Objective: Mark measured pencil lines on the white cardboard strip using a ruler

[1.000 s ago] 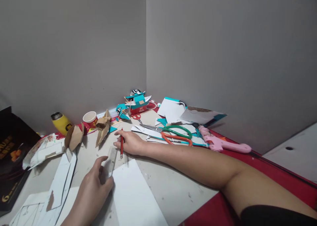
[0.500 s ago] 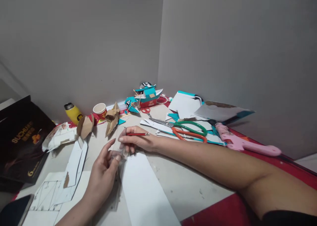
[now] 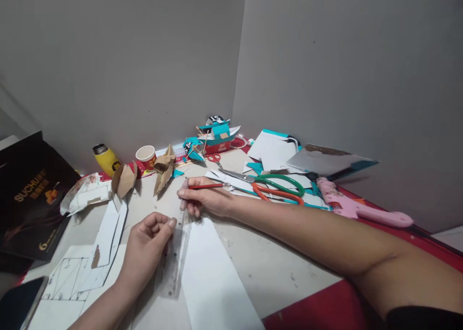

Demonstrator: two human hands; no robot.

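Note:
My left hand (image 3: pixel 148 245) pinches the left side of a clear plastic ruler (image 3: pixel 174 267) between thumb and fingers. My right hand (image 3: pixel 202 198) holds a red pencil (image 3: pixel 207 186) lying crosswise in its grip, with its fingertips at the ruler's far end. Just right of the ruler, a long white strip of card (image 3: pixel 213 281) lies on the table, its far end near my right fingers. Big scissors (image 3: pixel 277 184) with one green and one orange handle rest on card scraps beyond my right forearm.
A pink glue gun (image 3: pixel 365 209) lies at the right. A teal card boat (image 3: pixel 219 136), a paper cup (image 3: pixel 145 157) and a yellow bottle (image 3: pixel 106 161) stand along the back wall. At the left are a black box (image 3: pixel 32 199), a phone (image 3: pixel 23 303) and a drawing sheet (image 3: pixel 68 281).
My hands have moved apart, the left slightly toward me and the right slightly away. More of the clear ruler shows between them. The pencil stays in my right hand.

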